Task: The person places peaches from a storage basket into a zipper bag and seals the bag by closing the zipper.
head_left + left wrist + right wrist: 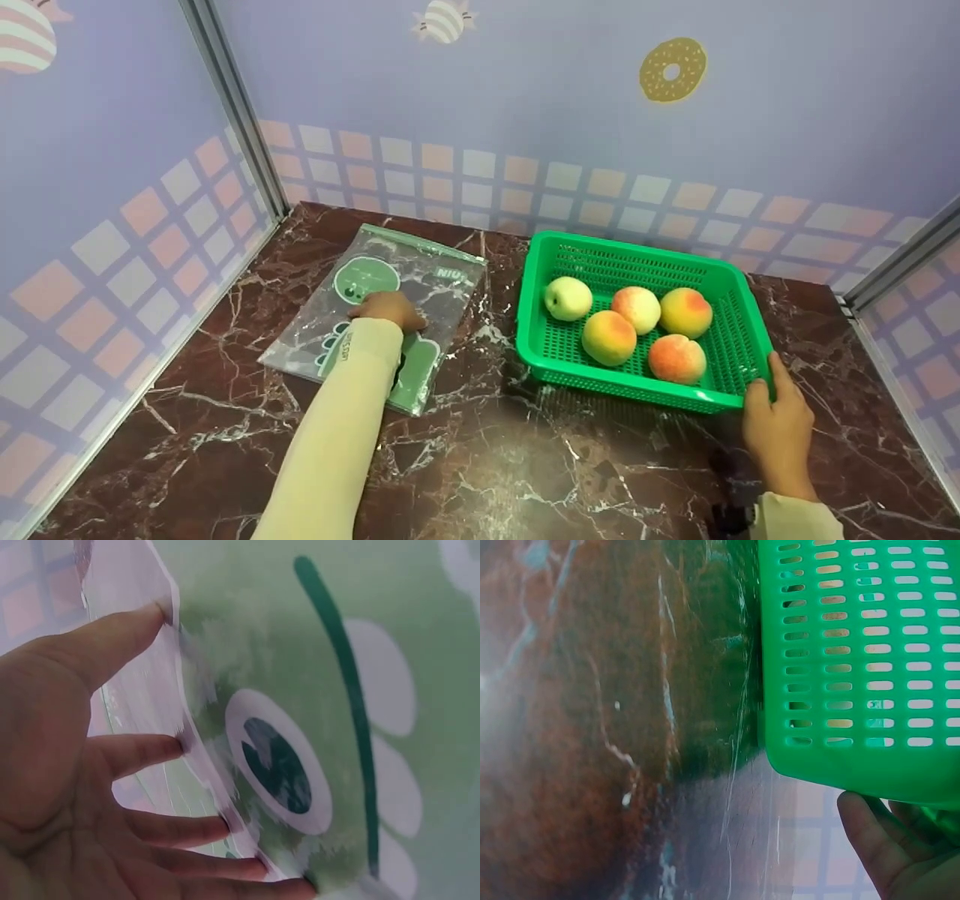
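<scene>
A clear zip bag (313, 341) with a green cartoon print lies flat on the table, left of centre. My left hand (388, 309) is over its middle; in the left wrist view the fingers (154, 750) are spread and fairly straight, their tips touching the plastic. To the right stands a green slotted plastic basket (630, 386) holding several peaches (609, 337), one of them paler (568, 298). My right hand (780, 424) grips its near right corner, thumb at the rim. From the right wrist view, the thumb (874, 840) shows against the corner, with other fingers partly hidden behind.
The table (480, 457) has a dark red marbled top with white veins. Behind it rises a purple wall (525, 90) with printed tiles and sweets, and panels with metal corner strips (240, 105) close off both sides.
</scene>
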Demonstrator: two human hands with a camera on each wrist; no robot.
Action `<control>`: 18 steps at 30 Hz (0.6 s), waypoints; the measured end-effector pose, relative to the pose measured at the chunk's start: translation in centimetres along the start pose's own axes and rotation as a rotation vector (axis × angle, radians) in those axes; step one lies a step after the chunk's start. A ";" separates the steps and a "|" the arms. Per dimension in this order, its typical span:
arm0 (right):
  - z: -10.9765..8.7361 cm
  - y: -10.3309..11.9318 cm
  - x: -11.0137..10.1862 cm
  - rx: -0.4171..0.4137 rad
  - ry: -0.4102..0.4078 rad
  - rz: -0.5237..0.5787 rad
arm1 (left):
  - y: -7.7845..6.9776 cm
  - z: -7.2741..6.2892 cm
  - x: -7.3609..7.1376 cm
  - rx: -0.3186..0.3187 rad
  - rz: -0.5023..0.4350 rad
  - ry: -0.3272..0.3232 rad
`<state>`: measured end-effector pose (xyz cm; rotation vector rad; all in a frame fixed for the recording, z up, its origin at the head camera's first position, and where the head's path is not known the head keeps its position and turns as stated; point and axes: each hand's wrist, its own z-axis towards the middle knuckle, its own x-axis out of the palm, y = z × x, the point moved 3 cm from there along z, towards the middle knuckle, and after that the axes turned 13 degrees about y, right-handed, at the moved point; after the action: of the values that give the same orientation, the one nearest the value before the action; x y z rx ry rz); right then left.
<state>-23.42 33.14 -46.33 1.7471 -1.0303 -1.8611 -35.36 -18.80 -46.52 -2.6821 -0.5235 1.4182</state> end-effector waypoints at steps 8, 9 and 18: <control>0.0 -0.2 0.0 0.007 0.002 0.001 | 0.7 0.5 -0.1 0.069 0.075 0.006; 0.0 -0.2 0.0 0.008 0.002 0.001 | 0.8 0.5 -0.1 0.080 0.078 0.003; 0.0 -0.1 0.0 0.007 -0.014 0.004 | 1.5 0.2 -0.3 0.141 0.056 -0.003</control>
<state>-23.36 33.19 -46.44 1.7375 -1.0461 -1.8716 -35.25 -20.37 -46.69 -2.6029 -0.3375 1.4164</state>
